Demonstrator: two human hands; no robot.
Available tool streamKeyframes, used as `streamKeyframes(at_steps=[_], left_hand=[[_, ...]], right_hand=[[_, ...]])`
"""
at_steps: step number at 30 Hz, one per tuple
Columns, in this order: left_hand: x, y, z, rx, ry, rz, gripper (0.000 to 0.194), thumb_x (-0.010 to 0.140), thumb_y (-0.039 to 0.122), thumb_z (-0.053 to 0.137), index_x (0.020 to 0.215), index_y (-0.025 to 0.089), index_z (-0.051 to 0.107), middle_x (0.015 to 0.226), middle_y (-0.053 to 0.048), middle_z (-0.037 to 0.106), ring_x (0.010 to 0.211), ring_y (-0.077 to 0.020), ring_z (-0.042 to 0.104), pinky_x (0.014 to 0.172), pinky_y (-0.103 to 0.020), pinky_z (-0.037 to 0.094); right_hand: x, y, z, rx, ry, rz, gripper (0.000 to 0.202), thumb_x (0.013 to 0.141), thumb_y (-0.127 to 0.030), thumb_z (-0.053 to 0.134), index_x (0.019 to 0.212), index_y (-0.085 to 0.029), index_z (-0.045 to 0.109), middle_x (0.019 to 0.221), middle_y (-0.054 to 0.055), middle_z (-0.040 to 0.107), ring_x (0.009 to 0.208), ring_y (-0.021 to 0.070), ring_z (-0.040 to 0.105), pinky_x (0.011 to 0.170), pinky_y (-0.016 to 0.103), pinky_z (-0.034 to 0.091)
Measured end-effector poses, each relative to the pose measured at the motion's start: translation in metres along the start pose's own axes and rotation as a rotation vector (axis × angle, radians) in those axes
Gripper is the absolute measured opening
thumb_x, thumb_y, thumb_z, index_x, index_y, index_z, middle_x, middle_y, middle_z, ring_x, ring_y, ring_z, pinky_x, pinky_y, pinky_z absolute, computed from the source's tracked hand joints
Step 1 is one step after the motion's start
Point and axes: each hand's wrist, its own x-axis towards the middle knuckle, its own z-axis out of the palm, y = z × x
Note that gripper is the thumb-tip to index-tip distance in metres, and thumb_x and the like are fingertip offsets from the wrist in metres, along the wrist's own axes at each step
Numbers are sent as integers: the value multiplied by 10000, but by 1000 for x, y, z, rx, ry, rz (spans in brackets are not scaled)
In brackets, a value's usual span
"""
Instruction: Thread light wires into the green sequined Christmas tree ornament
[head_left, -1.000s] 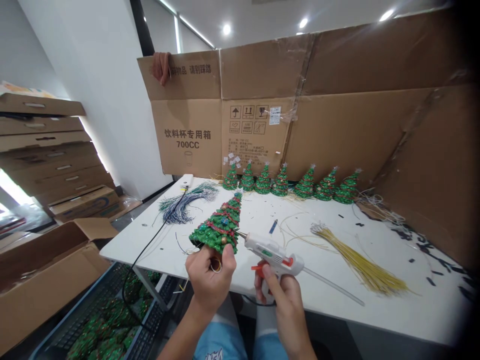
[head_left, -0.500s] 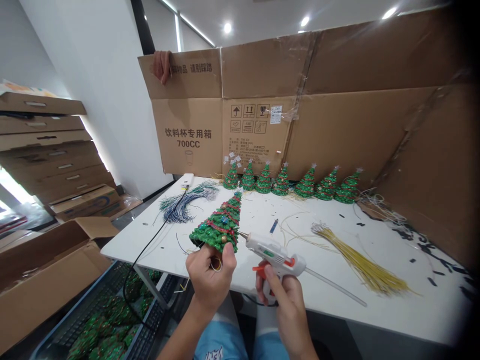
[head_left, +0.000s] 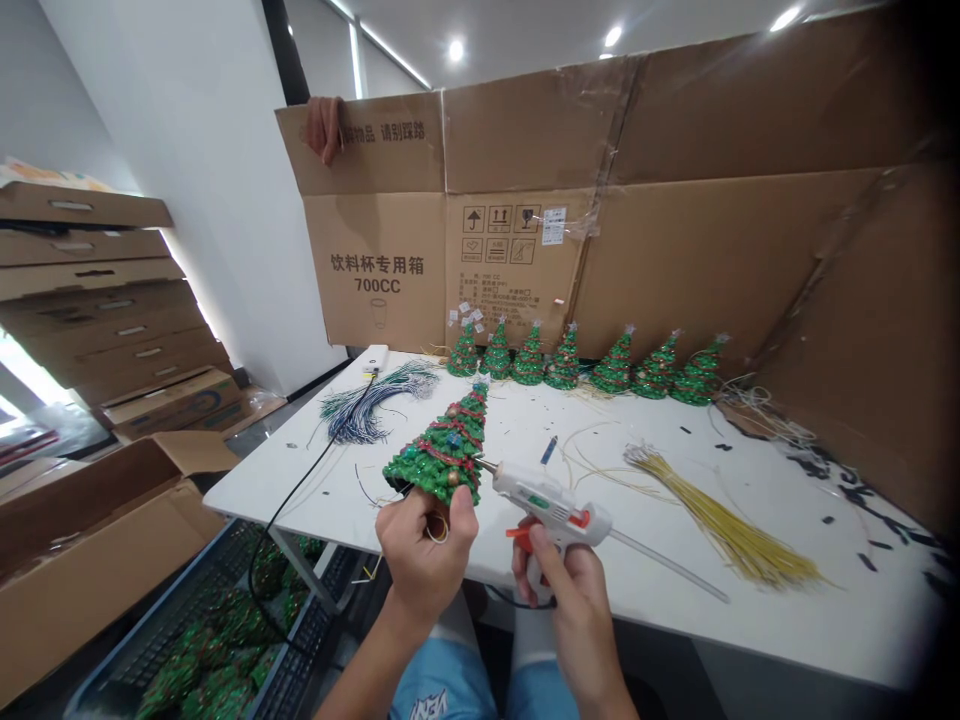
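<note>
Left hand [head_left: 427,550] pinches the base of a green cone-shaped tree ornament with red garland [head_left: 442,448], tilted above the white rectangular table [head_left: 480,610]; right hand [head_left: 566,580] grips a white glue gun with orange trigger [head_left: 551,505], nozzle at the ornament's right side; seven similar green trees [head_left: 568,360] stand behind.

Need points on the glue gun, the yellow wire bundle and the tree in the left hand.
Glue gun [head_left: 551,500]: head view, on its white body.
Yellow wire bundle [head_left: 716,515]: head view, midway along the strands.
Tree [head_left: 442,450] in the left hand [head_left: 429,545]: head view, mid-slope of its green side.
</note>
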Motion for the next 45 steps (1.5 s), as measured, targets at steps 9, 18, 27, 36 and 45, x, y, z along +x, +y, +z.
streamKeyframes(at_steps=[9, 18, 27, 36, 45], left_hand=[[1, 1, -1, -8, -7, 11, 425, 891, 268, 652, 534, 210, 429, 432, 75, 404, 401, -72, 354, 476, -246, 293], [0, 1, 0, -20, -6, 17, 414, 898, 255, 653, 555, 206, 426, 440, 83, 395, 395, -64, 352, 472, -248, 279], [0, 1, -2, -29, 8, 34, 414, 896, 229, 662, 565, 201, 416, 453, 90, 382, 404, -56, 350, 482, -241, 279], [0, 1, -2, -35, 7, 44, 403, 901, 226, 662, 572, 199, 431, 459, 90, 387, 406, -55, 353, 482, -242, 278], [0, 2, -1, -40, 16, 50, 403, 899, 227, 670, 574, 199, 434, 452, 94, 383, 397, -53, 348, 474, -243, 275]], right_hand=[[3, 5, -1, 33, 8, 1, 397, 900, -579, 701, 919, -183, 721, 688, 26, 630, 520, 120, 486, 470, 257, 344], [3, 8, -4, 26, -24, -5, 380, 917, -567, 684, 902, -188, 713, 678, 15, 618, 509, 114, 475, 465, 255, 329], [4, 9, -5, 10, -26, -4, 388, 932, -567, 661, 912, -181, 695, 675, 10, 603, 507, 112, 471, 462, 252, 333], [4, 10, -6, 14, -21, -1, 380, 928, -569, 665, 904, -191, 685, 671, 4, 602, 506, 105, 466, 461, 244, 331], [1, 3, 3, 21, 47, 7, 406, 892, -588, 700, 874, -183, 687, 656, 11, 609, 501, 104, 461, 462, 244, 335]])
